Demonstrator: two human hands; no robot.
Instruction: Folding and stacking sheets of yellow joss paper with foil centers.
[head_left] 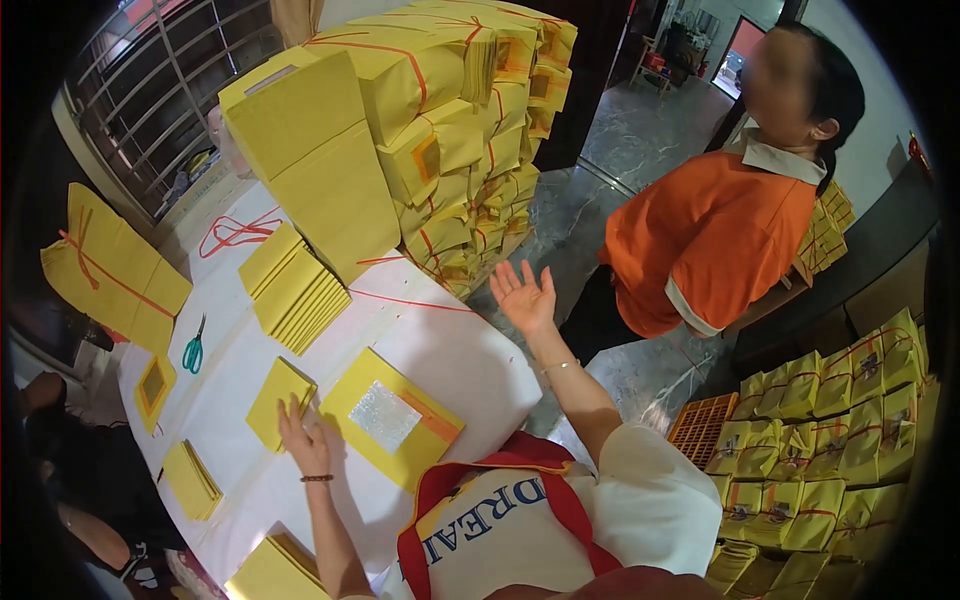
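Note:
My left hand (303, 442) rests with fingers stretched out on the edge of a small pad of yellow paper (272, 402). Just right of it lies a larger yellow sheet or stack (440, 447) bearing a silver foil square (385, 415) and an orange band; it looks like joss paper. My right hand (525, 298) is raised beyond the table's right edge, palm up, fingers spread, with nothing in it. Farther back on the table stands a fanned row of yellow paper packets (300, 300).
Red-tied yellow bundles (440, 150) rise high behind the white table (440, 350). Teal scissors (194, 352) and red ties (238, 234) lie at left. A person in orange (700, 240) stands at right, near more bundles (830, 430) and an orange crate (703, 428). Another person (90, 490) is at left.

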